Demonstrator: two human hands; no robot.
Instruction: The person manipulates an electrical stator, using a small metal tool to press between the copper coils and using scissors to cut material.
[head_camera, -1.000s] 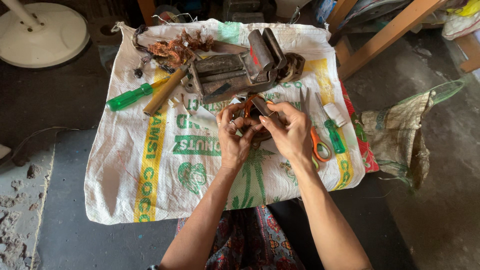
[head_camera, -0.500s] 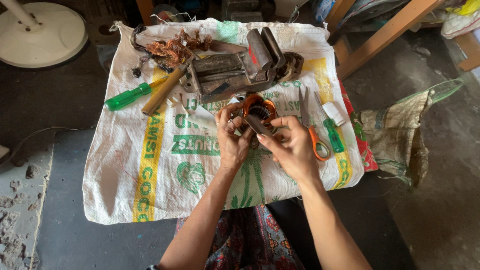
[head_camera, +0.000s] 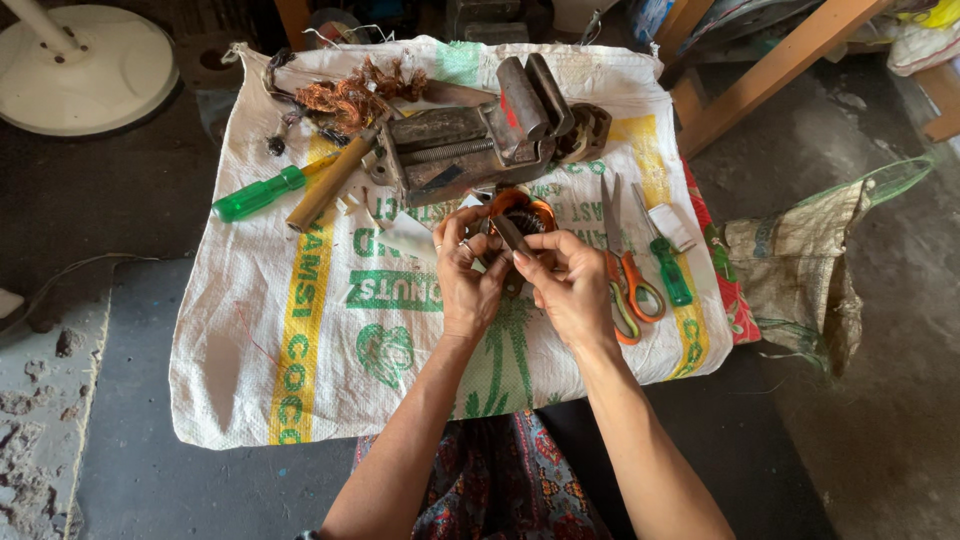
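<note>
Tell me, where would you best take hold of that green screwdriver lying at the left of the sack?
Probably by its green handle: the screwdriver lies flat on the sack, handle end toward the left edge. That end is the thickest part and has bare space around it, so coming from above and from the left looks easiest. Its other end runs toward the wooden handle, which crowds a grip there.

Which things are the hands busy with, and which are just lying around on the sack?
In use:
- left hand and right hand, both gripping the round orange-wound coil part

Just lying about:
- metal bench vise
- scissors with orange handles
- small green screwdriver
- big green-handled screwdriver
- wooden handle
- tangle of copper wire
- white sack under it all
</note>
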